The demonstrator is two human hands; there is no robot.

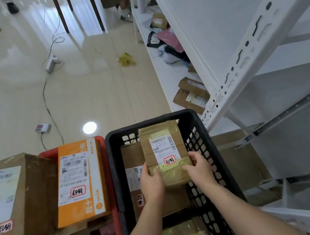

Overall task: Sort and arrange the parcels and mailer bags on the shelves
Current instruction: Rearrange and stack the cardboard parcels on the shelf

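Glossy tiled floor (12,83) beside white shelving (259,39); two crates of parcels in the foreground.

Left to right: a red crate (101,140) with a brown box (11,201) and an orange box (79,182); a black crate (206,150), above which the left hand (152,182) and right hand (199,167) grip the near corners of a taped parcel (164,152); loose parcels (191,95) and mailer bags (168,42) on the low shelf.

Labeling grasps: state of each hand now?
Left hand: holding the taped box.
Right hand: holding the same box.
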